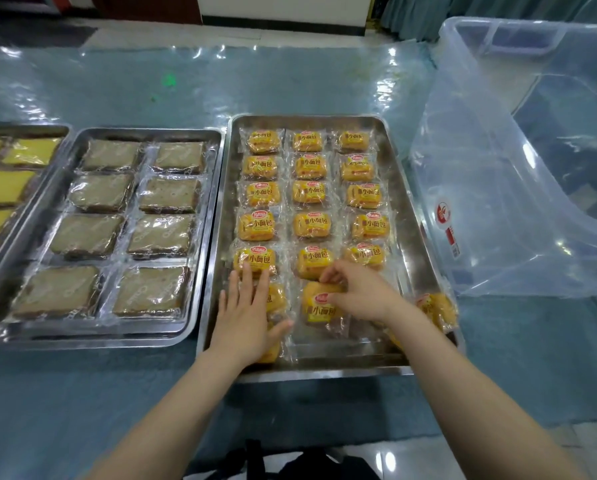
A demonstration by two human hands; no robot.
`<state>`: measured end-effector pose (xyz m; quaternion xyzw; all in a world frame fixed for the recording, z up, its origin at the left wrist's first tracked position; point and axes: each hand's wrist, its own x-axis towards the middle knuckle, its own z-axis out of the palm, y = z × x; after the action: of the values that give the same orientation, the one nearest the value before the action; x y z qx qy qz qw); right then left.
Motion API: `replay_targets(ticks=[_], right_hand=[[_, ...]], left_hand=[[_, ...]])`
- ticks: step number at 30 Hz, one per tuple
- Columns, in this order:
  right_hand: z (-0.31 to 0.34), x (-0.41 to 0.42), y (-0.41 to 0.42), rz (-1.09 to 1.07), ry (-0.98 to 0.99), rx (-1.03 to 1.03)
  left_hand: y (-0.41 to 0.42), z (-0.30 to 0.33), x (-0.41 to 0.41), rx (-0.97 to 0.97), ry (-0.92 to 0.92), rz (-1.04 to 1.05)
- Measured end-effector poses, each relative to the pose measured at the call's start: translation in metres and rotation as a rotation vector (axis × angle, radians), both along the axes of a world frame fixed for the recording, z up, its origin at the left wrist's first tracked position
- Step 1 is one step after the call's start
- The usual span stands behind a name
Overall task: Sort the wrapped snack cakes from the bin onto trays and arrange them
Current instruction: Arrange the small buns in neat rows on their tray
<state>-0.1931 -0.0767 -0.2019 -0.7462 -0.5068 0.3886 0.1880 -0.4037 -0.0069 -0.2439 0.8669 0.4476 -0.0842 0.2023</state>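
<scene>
Slippery plastic wrappers: our left hand (245,318) presses flat on one snack cake (275,297), right hand (356,292) pinches another (319,306); we could easily nudge neighbouring rows crooked.

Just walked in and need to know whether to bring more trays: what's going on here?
A person is arranging wrapped yellow snack cakes on the right-hand tray. Five neat rows of three are laid out. The left hand lies flat on packets at the near left; the right hand pinches a packet in the middle column. The middle tray holds eight brown cakes. The clear bin looks empty.
</scene>
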Motion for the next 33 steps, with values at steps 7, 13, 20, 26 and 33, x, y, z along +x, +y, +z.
replay_targets(ticks=[7, 13, 20, 26, 33], right_hand=[[-0.022, -0.013, 0.003, -0.075, -0.347, 0.204], [-0.025, 0.006, -0.027, -0.213, -0.428, 0.251], [-0.028, 0.014, -0.043, -0.146, -0.470, -0.013], [-0.020, 0.021, -0.045, -0.389, -0.241, 0.083], [-0.004, 0.015, -0.048, -0.607, 0.058, 0.255]], left_hand=[[-0.012, 0.005, -0.001, -0.006, 0.071, -0.034], [-0.011, -0.007, -0.005, -0.035, 0.076, -0.088], [-0.009, -0.012, -0.009, -0.035, 0.039, -0.096], [-0.009, -0.006, -0.011, -0.006, -0.016, -0.079], [-0.004, 0.003, -0.006, 0.030, -0.090, -0.076]])
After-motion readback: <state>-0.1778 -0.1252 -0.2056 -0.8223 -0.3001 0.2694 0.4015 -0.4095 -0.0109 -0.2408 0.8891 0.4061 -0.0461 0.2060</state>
